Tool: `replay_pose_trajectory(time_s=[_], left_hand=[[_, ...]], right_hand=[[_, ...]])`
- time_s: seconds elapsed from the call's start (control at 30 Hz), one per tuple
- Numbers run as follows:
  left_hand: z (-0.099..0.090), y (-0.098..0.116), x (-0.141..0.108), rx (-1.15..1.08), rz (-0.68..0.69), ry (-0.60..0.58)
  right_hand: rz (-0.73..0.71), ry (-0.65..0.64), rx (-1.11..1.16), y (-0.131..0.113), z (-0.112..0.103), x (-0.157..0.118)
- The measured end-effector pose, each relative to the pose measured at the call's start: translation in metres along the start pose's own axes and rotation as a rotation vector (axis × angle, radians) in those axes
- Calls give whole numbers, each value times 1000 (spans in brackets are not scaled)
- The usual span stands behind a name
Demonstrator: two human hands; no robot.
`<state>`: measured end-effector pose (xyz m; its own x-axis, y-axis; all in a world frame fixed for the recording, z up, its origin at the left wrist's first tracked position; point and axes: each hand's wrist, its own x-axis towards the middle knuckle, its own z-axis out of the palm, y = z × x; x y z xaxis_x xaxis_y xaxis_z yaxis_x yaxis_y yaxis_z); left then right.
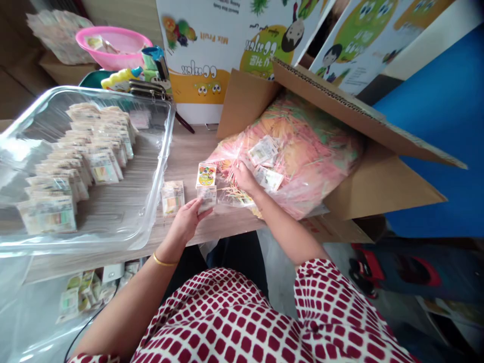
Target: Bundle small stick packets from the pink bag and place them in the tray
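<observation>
My left hand [185, 219] pinches the lower edge of a small clear packet [206, 197] between thumb and fingers. Just above that packet lies a card with a yellow-green fruit cartoon [206, 175]. To the left of my hand is a stack of filled packets [173, 198] on the table. My right hand [245, 177] is at the mouth of a large clear plastic bag [302, 194], its curled fingers among thin pink sticks [231, 171]; its fingertips are partly covered. Two groups of printed packets [263, 150] rest on the bag beside this hand.
A clear plastic tray [141, 222] with rows of filled packets [108, 166] covers the table's left side. The bag lies in an open cardboard box [378, 181] with flaps spread. Behind stand printed cartons [200, 55], a pink basin [113, 63] and a yellow bottle [119, 79].
</observation>
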<state>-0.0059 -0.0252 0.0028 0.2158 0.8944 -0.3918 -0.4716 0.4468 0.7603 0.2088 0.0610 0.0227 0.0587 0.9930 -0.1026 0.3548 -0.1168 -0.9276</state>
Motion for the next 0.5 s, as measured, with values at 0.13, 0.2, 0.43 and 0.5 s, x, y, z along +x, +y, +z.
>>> replay_pose_trajectory(time_s=[0.13, 0.2, 0.43, 0.5], left_hand=[[8, 1, 2, 17, 18, 36], [11, 1, 3, 15, 12, 44], [18, 2, 8, 6, 9, 39], [19, 1, 10, -2, 14, 46]], right_hand=[[-1, 62, 59, -4, -4, -4], [-9, 125, 29, -4, -7, -6], [-142, 203, -138, 0, -8, -6], [-140, 226, -89, 1, -8, -5]])
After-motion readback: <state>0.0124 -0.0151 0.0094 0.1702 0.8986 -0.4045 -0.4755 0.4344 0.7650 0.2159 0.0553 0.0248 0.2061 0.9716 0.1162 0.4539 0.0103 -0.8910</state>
